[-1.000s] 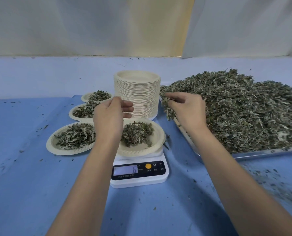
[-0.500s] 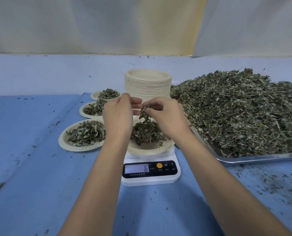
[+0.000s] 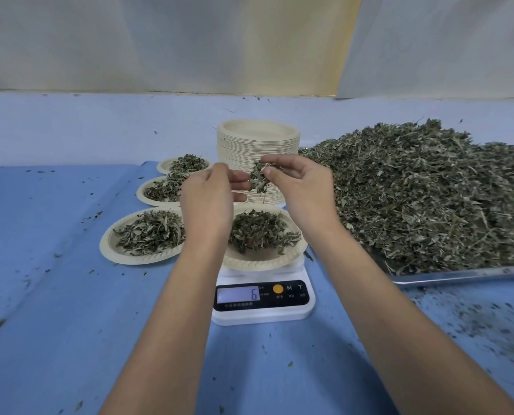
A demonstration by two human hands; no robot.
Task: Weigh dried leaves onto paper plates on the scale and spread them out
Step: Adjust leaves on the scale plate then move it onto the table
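Topping-up stage by the look of it. Holding a small clump of dried leaves (image 3: 258,178) in the right hand (image 3: 305,191), thumb and fingers clamped on it, up above the paper plate (image 3: 264,260) on the scale (image 3: 263,316). Left hand (image 3: 209,202) right beside, fingers (image 3: 239,187) fairly straight and a bit apart, tips at the clump's edge, not gripping anything as far as visible. Reads 6 on the display (image 3: 238,294), with a loose mound (image 3: 258,232) sitting mid-plate. No idea of the target number from here.

Tips for this bit:
- Tease off a few leaves at a time with the left fingertips instead of dumping the whole pinch.
- Keep both hands off the plate rim and the scale top, otherwise junk reading.
- Drop over the middle of the plate, not the side near the tray (image 3: 459,277), to avoid spill onto the blue counter (image 3: 70,324).
- Pause after each sprinkle, wait for a settled number.
- Toss any leftover back on the big heap (image 3: 429,199).
- Then spread the mound out thin before parking it by the filled plates (image 3: 148,254) on the left.
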